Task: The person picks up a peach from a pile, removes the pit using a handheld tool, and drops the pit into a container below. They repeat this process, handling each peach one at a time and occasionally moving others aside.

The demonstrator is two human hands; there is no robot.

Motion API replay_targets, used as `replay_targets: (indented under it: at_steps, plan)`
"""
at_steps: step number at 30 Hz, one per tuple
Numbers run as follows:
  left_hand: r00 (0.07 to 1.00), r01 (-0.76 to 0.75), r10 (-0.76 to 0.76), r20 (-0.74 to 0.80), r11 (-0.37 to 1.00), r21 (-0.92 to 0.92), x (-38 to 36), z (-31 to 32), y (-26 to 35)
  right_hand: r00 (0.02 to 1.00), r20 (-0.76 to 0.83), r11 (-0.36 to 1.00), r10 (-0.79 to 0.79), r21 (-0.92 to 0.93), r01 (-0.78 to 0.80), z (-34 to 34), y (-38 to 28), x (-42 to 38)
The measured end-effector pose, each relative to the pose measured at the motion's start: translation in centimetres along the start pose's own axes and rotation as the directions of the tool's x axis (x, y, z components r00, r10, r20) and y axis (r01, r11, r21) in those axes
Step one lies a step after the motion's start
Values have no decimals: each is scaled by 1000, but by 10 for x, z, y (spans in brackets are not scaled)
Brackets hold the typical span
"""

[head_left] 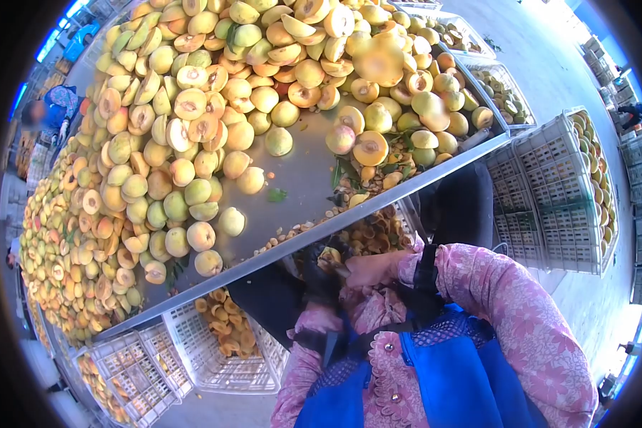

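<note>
My left hand (314, 272), in a dark glove, is drawn in below the metal table's front edge. It is closed on a peach piece (328, 258), partly covered by the fingers. My bare right hand (372, 269) meets it from the other side, its fingers curled in towards the peach; what they grip is hidden. Just beyond both hands, under the table edge, lies a heap of peach halves (381, 232). On the metal table (292, 175) is a large pile of whole and halved yellow-green peaches (192, 107).
Peach pits and leaf scraps (349, 189) lie along the table's raised rim (378, 203). Below stands a white crate (264, 371) with peach halves. Stacked crates of peaches (549, 192) stand at right. A co-worker (57, 110) is at the far left.
</note>
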State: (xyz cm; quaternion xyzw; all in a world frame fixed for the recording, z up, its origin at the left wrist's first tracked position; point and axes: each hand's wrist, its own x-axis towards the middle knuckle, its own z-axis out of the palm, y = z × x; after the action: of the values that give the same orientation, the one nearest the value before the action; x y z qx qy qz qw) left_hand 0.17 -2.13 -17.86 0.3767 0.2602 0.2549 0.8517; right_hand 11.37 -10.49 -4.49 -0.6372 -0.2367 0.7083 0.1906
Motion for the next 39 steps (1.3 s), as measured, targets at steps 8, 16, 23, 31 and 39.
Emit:
replay_targets:
  at_steps: [8,16,23,31,39]
  plan:
    - [994,106,-108,13,946,-307,-8,33,34,992,111,902,-53,432,-1,7,23,10]
    - [1000,3,-2,14,997,-79,-10,33,32,898,-202,862,-390,-423,280,11,29,17]
    - [998,9,-26,-53,951,-309,-5,28,31,999,-4,996,-42,77,42,14,9,10]
    - [961,44,-164,-221,884,-465,-1,42,38,947,-132,949,-292,-165,270,17,20,17]
    - [954,-286,268,139,661,694,-10,25,39,807,-428,858,-406,-483,176,9,31,7]
